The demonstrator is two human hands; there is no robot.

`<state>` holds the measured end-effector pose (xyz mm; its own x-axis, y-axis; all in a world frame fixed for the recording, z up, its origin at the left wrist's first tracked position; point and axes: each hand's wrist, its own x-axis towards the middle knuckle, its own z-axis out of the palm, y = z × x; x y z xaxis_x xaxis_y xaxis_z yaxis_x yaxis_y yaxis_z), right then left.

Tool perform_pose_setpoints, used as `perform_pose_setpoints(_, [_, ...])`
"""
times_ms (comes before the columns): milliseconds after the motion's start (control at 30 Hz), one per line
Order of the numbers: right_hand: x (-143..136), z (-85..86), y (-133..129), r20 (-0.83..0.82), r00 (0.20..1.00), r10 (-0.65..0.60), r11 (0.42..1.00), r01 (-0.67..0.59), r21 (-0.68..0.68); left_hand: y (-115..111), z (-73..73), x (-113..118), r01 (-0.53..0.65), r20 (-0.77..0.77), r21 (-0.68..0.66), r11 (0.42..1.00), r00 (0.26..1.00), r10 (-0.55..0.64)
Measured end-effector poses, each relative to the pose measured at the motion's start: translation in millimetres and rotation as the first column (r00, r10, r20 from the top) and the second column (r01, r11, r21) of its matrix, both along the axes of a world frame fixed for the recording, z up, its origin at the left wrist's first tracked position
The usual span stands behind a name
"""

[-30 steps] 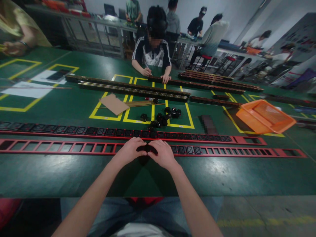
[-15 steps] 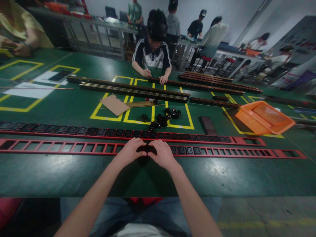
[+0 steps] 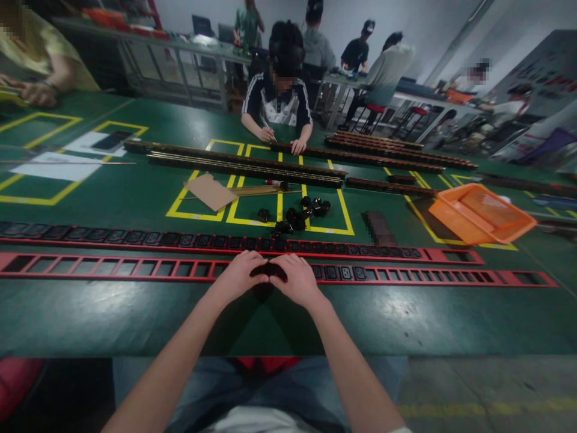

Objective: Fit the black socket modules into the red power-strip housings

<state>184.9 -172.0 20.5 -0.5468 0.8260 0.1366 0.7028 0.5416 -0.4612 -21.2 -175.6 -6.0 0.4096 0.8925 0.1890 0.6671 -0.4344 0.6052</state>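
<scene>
Both my hands meet over a long red power strip frame (image 3: 501, 279) lying across the near part of the table. My left hand (image 3: 240, 275) curls over it, fingers on the far side and thumb on the near side. Close beside it, my right hand (image 3: 296, 279) grips in the same way, the thumbs almost touching. Something dark shows between them, but its kind is hidden. Just right of my hands, several black sockets (image 3: 345, 273) sit in the frame; its left stretch has open slots. Behind it lies a second red power strip (image 3: 430, 255), largely filled with sockets.
Loose black sockets (image 3: 295, 219) lie in a pile beyond the strips. Farther off are cardboard (image 3: 210, 191), long dark rails (image 3: 243, 168) and an orange bin (image 3: 478, 213). A co-worker (image 3: 277, 102) sits opposite, hands on a rail. White paper (image 3: 58, 166) lies left.
My hands stay on the red frame, with barely any visible movement. The view has shifted very slightly.
</scene>
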Motion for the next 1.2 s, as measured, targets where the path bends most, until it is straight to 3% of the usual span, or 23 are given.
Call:
perform_pose_setpoints(300, [-2,-1.5,0,0.022,0.999,-0.024,1.000,0.023,0.005,-2,-2.4,-3,-0.026,0.080,-0.009,1.000,0.996,0.026])
perform_pose_setpoints(567, [-3,1.1,2,0.041,0.999,-0.019,1.000,0.019,-0.006,4,16.9,-4,-0.148,0.233,0.056,0.987,0.964,0.131])
perform_pose_setpoints(733, [-5,-0.7,1,0.045,0.997,-0.064,0.998,0.064,-0.004,37,25.3,-7,-0.209,0.190,0.116,0.971,0.964,0.185])
perform_pose_setpoints(1033, [-4,-2.2,2,0.020,0.998,-0.063,0.998,0.064,-0.028,123,11.1,-9,-0.202,-0.117,0.217,0.955,0.966,0.231])
perform_pose_setpoints(1200, [-4,-0.7,1,0.032,0.997,-0.073,0.997,0.074,-0.038,150,14.4,-3,-0.175,-0.262,0.157,0.972,0.942,0.212])
